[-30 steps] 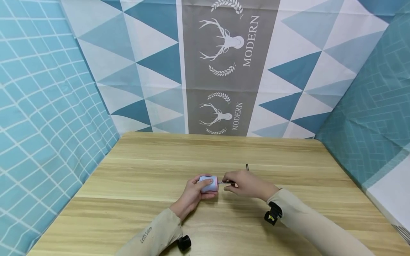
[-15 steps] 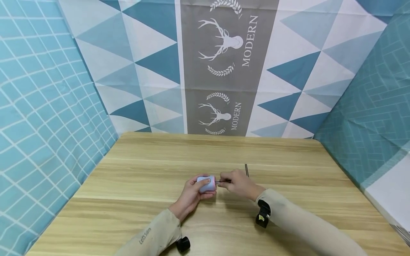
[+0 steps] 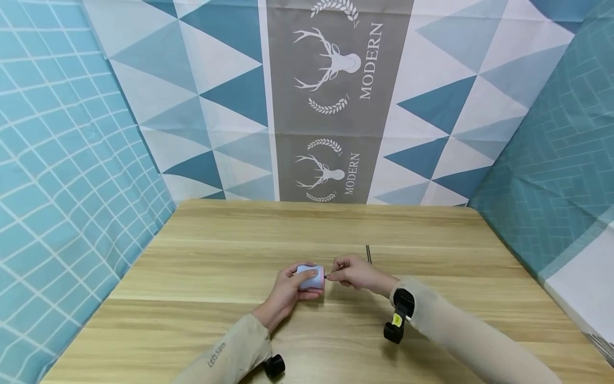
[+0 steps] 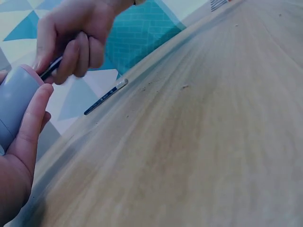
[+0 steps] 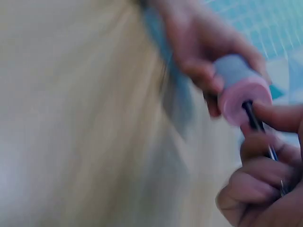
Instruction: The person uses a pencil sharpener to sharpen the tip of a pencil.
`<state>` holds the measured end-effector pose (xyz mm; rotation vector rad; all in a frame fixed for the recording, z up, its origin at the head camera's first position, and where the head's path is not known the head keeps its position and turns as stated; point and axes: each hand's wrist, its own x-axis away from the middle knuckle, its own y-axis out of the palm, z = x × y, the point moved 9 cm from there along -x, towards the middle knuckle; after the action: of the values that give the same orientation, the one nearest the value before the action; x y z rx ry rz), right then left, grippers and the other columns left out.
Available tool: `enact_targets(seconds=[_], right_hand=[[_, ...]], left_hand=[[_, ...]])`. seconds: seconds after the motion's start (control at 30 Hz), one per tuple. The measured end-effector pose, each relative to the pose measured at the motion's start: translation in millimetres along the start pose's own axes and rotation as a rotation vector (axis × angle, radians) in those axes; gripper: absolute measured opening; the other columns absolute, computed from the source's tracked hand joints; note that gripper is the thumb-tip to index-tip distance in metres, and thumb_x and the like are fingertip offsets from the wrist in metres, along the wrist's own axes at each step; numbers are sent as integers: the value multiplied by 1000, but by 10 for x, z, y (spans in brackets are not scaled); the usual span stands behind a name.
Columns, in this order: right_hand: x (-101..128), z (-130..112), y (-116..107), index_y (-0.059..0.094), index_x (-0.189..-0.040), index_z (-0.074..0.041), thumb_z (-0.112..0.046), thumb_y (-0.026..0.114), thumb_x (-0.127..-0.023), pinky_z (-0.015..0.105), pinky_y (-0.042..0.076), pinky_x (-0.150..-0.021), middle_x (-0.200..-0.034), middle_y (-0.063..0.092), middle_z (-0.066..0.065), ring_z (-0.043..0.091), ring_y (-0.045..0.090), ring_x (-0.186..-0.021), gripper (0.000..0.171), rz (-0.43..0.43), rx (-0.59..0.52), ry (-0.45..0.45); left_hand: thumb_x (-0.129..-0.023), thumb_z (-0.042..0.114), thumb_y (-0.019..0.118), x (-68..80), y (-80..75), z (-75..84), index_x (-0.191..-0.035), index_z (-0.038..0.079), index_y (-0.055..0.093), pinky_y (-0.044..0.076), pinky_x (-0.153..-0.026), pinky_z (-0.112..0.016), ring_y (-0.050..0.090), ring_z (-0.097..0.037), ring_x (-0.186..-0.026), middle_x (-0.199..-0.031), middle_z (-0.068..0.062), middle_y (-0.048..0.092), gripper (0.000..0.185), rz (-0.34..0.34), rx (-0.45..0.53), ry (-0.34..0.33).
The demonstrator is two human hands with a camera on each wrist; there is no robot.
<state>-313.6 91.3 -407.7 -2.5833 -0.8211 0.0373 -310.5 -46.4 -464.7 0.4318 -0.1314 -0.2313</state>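
My left hand grips a light blue pencil sharpener with a pink end, thumb along its top. The pink face with its round hole points toward my right hand. Between thumb and fingers, my right hand pinches a dark pencil. The pencil's far end is in the hole, and its tip is hidden inside. In the left wrist view the pencil sharpener is at the left edge, with the right fingers close to its pink rim.
Another dark pencil with a pale end lies on the wooden table beyond my right hand. Small crumbs are scattered on the wood. A patterned cloth hangs behind the table, and a white surface stands at the right.
My right hand has come closer to the sharpener, and less of the pencil shows between them. Its fingers have shifted on the pencil. My left hand stays nearly in place.
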Motion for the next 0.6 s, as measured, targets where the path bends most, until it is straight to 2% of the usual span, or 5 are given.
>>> enact_targets(seconds=[0.13,0.2,0.37,0.5,0.6], right_hand=[[114,-360,21,65,-94,-6,-10,69,-93,18,44,-49,-68,61,-4,3,50,-56,6,57,543,-436],[219,-474,81,63,-98,-7,-7,73,-90,17,49,-52,-74,64,-4,3,56,-60,13,108,786,-661],[436,-544,273,60,-93,-7,-14,64,-97,15,50,-50,-75,60,-2,7,56,-57,9,291,1232,-1085],[485,-542,337,60,-87,-7,-17,43,-108,12,42,-42,-69,54,-2,5,48,-50,29,414,1327,-1224],[412,-575,293,55,-80,-9,-8,56,-100,8,29,-40,-63,49,-4,0,35,-49,21,350,1130,-1131]], left_hand=[[-92,4,64,11,3,21,-110,3,67,64,-62,-33,72,-27,-64,-92,-19,63,17,-10,26,-6],[-93,4,63,11,9,20,-110,3,66,64,-62,-33,71,-27,-64,-91,-19,63,17,-11,37,-6],[-93,4,62,6,5,7,-111,2,64,64,-62,-32,72,-26,-65,-93,-20,62,18,-15,47,-16],[-94,5,61,10,20,6,-112,2,63,64,-63,-31,72,-25,-66,-95,-20,62,18,-33,54,-22],[-95,5,60,17,29,8,-115,0,61,64,-65,-31,72,-25,-67,-96,-20,62,21,-35,60,-23]])
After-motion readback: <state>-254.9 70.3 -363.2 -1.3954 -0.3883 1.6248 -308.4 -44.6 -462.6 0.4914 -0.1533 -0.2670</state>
